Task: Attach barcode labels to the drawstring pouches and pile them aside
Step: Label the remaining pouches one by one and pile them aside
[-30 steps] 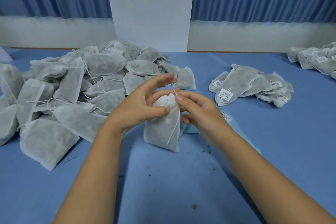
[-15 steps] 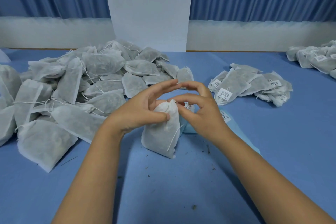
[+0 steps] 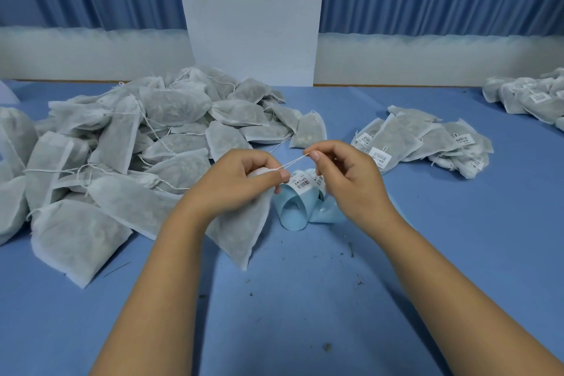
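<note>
My left hand grips the gathered neck of a white drawstring pouch that hangs tilted over the blue table. My right hand pinches the pouch's thin white drawstring and holds it taut, up and to the right. Just behind the hands lies a curled light-blue backing strip carrying white barcode labels. A big heap of unlabelled pouches fills the left. A smaller pile of labelled pouches lies to the right.
Another group of labelled pouches sits at the far right edge. A white pillar and blue curtains stand behind the table. Small dark crumbs dot the blue cloth near me.
The pouch has tipped from upright to slanted in my left hand. My right hand has pulled the drawstring out to the right, and the label strip now shows between the hands.
</note>
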Demonstrator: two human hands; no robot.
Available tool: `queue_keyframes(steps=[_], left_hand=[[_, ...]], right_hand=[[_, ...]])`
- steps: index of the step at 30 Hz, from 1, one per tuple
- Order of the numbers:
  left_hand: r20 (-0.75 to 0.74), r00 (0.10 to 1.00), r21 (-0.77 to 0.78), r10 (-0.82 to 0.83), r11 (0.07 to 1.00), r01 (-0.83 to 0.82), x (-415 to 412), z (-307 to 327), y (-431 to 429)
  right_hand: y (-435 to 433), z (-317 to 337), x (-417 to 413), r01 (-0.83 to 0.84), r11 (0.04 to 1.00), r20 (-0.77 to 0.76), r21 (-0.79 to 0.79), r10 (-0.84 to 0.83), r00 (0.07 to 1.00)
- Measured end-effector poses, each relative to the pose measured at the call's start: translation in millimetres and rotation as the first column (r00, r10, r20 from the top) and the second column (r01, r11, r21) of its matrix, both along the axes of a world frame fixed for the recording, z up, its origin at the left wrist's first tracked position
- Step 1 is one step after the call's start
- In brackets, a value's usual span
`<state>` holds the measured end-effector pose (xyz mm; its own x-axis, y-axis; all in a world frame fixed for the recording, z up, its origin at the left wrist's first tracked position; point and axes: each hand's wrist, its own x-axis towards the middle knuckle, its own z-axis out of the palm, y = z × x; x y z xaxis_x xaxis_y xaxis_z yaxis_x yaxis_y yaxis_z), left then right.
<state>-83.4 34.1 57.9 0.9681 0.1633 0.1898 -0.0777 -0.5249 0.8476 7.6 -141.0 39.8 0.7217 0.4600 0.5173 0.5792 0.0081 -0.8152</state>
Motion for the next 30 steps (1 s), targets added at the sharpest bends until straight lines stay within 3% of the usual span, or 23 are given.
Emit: queue_keyframes(steps=[5, 9, 11, 13, 17, 19, 21, 25, 27, 30], left_hand=[[0.107, 0.99, -0.268, -0.092, 0.956, 0.118, -2, 5, -12], [0.218, 0.976, -0.446, 0.009, 0.89, 0.091, 1, 3, -9], [0.22, 0.973, -0.41, 0.075, 0.912, 0.022, 2, 0, -4], [0.201, 0.974, -0.271, 0.101, 0.962, -0.044, 4, -2, -1], [0.051, 0.997, -0.063, -0.054, 0.996, 0.058, 1, -2, -5], [-0.003, 0.99, -0.099, -0.14, 0.985, 0.139, -1, 2, -10], [-0.015, 0.985, -0.171, -0.173, 0.971, 0.167, -2, 5, -14], [0.003, 0.981, -0.375, -0.193, 0.909, 0.18, 0, 6, -18], [0.005, 0.984, -0.422, -0.176, 0.892, 0.161, 1, 5, -16], [0.019, 0.991, -0.446, -0.133, 0.886, 0.127, 3, 3, -13]], right_hand=[[1, -4, -1, 0.133, 0.99, 0.157, -0.04, -0.126, 0.98], [3, -9, -7, 0.076, 0.969, 0.277, -0.235, -0.008, 0.961], [4, -10, -11, 0.052, 0.952, 0.314, -0.302, 0.048, 0.948], [3, -9, -13, 0.074, 0.956, 0.362, -0.282, 0.035, 0.932], [-1, -2, -8, 0.207, 0.97, 0.436, -0.129, -0.132, 0.89], [-2, -1, -6, 0.234, 0.97, 0.408, -0.06, -0.191, 0.893], [0, -1, -6, 0.198, 0.98, 0.281, -0.025, -0.183, 0.942], [4, -2, -8, 0.021, 0.982, -0.035, -0.189, -0.028, 0.999], [3, -1, -7, 0.053, 0.97, -0.048, -0.236, -0.066, 0.997], [-1, 5, -6, 0.117, 0.988, -0.032, -0.098, -0.121, 0.992]])
